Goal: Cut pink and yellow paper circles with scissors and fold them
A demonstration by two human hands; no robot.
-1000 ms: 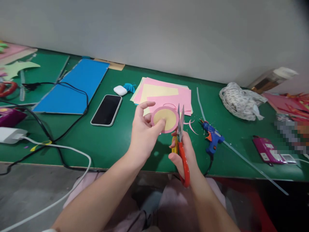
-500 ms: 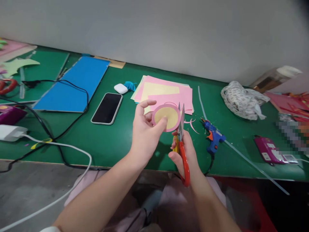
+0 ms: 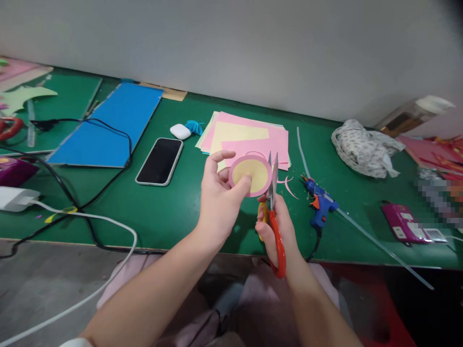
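Observation:
Between thumb and fingers, my left hand [image 3: 220, 197] pinches a paper circle [image 3: 257, 172], yellow in the middle with a pink rim. My right hand [image 3: 278, 226] is wrapped round the handles of a pair of scissors [image 3: 278, 241], red and yellow, blades pointing up. The blades are parted slightly at the right edge of the circle; whether they touch it I cannot tell. Behind the circle lies a stack of pink and yellow paper sheets [image 3: 249, 132]. Thin curved pink paper offcuts [image 3: 290, 187] lie right of the scissors.
A blue glue gun [image 3: 321, 207] with a long glue stick lies to the right, near a patterned cloth bundle [image 3: 363, 149] and a purple power strip [image 3: 401, 221]. Leftward are a phone [image 3: 159, 162], a white case [image 3: 180, 131], a blue board [image 3: 108, 127] and tangled cables [image 3: 75, 202].
The scissor blades have opened a little wider beside the circle, and my right thumb has shifted left with the yellow handle. My left hand keeps its hold.

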